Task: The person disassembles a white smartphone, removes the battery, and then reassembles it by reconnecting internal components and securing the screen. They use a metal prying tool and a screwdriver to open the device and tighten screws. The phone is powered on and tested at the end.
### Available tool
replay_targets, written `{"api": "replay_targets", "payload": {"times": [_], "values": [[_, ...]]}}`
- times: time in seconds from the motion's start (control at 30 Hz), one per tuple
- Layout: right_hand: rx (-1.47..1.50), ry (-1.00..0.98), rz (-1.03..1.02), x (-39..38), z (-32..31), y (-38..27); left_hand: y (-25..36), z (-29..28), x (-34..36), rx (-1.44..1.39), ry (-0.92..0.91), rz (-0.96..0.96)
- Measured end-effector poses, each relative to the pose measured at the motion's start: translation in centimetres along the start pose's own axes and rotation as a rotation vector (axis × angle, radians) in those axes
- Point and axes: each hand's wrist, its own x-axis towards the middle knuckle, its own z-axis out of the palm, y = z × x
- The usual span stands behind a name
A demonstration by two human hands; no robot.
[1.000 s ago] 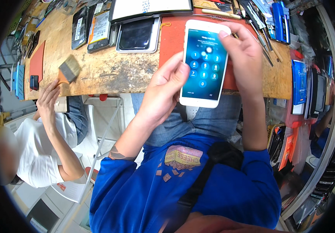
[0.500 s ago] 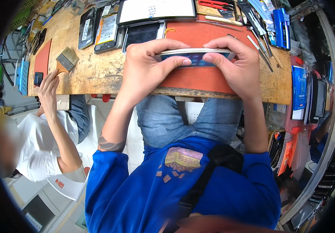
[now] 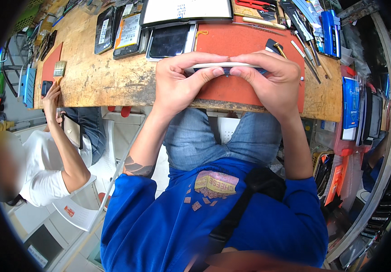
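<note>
Both of my hands hold a thin, white-edged phone (image 3: 226, 65) just above a red mat (image 3: 229, 93) near the bench's front edge. It is turned almost edge-on, so only a dark sliver of its face shows below the rim. My left hand (image 3: 176, 84) is closed on one end, thumb below and index finger along the top. At the other end my right hand (image 3: 275, 81) grips it the same way, the fingertips nearly meeting at the middle. Behind my right fingers, a small black piece and a brass-coloured tool (image 3: 278, 49) lie on the mat.
Behind the phone lie a white-topped tray (image 3: 186, 10), a dark-screened device (image 3: 168, 43) and opened phones (image 3: 127, 34). Slim tools (image 3: 306, 52) and a blue holder (image 3: 329, 34) are at right. At left a person's hand (image 3: 51, 97) holds a brush (image 3: 59, 70).
The phone has tipped closer to edge-on, hiding most of its screen. My hands have drawn slightly together. The other person's hand and brush have moved left.
</note>
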Motion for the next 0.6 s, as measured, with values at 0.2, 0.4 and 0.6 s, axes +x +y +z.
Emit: {"api": "replay_targets", "payload": {"times": [0.2, 0.4, 0.6], "values": [[0.001, -0.010, 0.082, 0.6, -0.3, 0.5, -0.2, -2.0, 0.4, -0.033, -0.044, -0.102], [0.104, -0.090, 0.184, 4.5, 0.9, -0.6, -0.2, -4.9, 0.1, -0.114, 0.073, -0.151], [0.088, -0.408, 0.042, 11.2, 3.2, -3.4, 1.5, -8.5, -2.6, -0.252, -0.060, -0.289]]}}
